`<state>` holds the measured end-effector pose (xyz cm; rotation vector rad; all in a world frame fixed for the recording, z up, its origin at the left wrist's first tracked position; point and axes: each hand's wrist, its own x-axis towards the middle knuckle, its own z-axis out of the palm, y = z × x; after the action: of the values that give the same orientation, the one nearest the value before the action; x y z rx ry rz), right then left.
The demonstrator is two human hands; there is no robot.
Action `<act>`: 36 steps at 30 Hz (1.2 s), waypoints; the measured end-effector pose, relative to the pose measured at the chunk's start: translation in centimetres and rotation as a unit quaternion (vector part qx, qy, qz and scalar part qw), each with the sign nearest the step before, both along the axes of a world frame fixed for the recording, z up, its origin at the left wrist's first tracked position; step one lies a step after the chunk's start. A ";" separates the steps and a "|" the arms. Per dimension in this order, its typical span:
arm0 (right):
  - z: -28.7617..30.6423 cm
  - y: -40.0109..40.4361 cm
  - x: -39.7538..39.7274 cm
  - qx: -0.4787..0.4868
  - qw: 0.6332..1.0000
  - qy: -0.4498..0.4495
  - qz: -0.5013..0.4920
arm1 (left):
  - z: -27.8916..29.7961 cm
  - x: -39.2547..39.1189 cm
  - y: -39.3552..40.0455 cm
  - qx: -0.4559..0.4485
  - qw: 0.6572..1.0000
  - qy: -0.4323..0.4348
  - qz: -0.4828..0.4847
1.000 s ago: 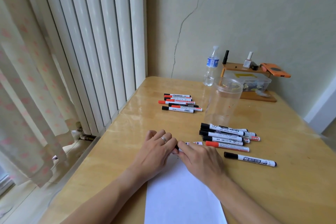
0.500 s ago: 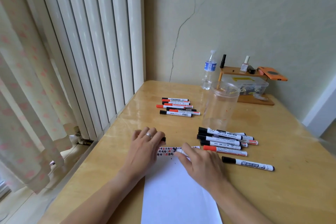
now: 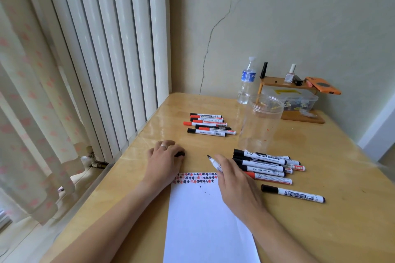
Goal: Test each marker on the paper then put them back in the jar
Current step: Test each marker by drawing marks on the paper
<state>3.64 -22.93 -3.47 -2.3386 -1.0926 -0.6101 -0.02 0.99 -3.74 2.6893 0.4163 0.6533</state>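
Uncapped marker tilts above white paper — red-black marks along its far edge; clear jar upright, capped markers lying near it.

Single head-worn wide-angle view, looking forward and down, close over the table, toward the corner wall

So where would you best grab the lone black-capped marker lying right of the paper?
Pinch the black-capped marker mid-barrel from above, fingers on its near and far sides. It lies flat on the table, apart from the marker pile, so both long sides are free.
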 end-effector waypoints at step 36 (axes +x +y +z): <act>1.3 -0.9 0.6 0.239 0.859 0.452 0.004 | -1.0 -2.9 -0.7 0.059 0.984 0.168 0.001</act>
<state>4.26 -23.82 -2.15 -1.8050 -0.4285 0.2337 -2.96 0.26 -4.76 2.9202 0.4768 0.2274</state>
